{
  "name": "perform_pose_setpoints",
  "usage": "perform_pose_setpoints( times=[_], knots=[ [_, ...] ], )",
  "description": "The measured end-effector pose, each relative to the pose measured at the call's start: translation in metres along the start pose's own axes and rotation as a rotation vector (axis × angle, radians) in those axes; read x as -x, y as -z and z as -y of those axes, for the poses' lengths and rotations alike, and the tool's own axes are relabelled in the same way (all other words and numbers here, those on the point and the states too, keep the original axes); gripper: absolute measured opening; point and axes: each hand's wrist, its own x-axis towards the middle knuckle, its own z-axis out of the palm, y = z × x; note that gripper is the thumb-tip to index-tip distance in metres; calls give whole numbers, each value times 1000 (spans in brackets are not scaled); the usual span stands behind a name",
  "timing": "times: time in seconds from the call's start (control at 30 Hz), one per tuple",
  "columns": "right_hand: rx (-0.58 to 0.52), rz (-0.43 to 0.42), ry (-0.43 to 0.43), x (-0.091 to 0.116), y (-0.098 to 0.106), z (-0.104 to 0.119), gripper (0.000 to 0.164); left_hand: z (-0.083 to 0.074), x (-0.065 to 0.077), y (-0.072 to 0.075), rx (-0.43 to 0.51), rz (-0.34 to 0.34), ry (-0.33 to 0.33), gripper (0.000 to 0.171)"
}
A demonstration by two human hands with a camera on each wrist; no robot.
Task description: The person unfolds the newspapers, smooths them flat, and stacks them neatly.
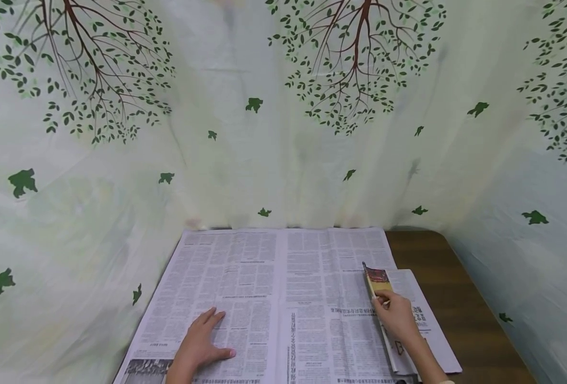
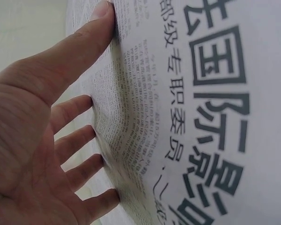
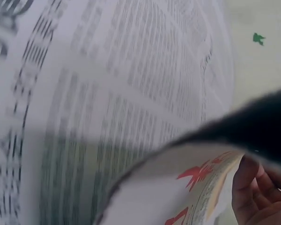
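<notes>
A large newspaper [image 1: 307, 288] lies spread flat on the table, with a fold line down its middle. My left hand [image 1: 202, 341] rests on its left half, fingers and thumb spread; in the left wrist view the fingertips [image 2: 110, 196] touch the printed sheet, which ripples beside them. Over the right edge of the spread sheet lies a folded newspaper [image 1: 439, 349]. My right hand [image 1: 398, 317] pinches the lifted left edge of this folded newspaper, where a red and yellow printed part [image 1: 377, 275] shows. The right wrist view has a raised curved page with red characters [image 3: 199, 173] beside the fingers.
The brown wooden table [image 1: 475, 314] shows along the right side. A pale curtain [image 1: 302, 176] printed with trees and green leaves hangs behind the table and along both sides. A dark photo [image 1: 146, 370] is printed at the spread newspaper's near left corner.
</notes>
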Motion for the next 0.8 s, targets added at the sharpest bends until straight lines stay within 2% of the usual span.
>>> perform_pose_setpoints(
  times=[0.23, 0.47, 0.8],
  knots=[
    [-43, 44, -4, 1, -15, 7, 29, -2, 2, -1, 4, 0, 7, 126],
    [-85, 52, 12, 1, -30, 12, 31, -1, 1, -1, -2, -2, -7, 125],
    [-90, 92, -4, 2, -39, 12, 30, -2, 2, 1, -3, -9, -19, 124]
  ],
)
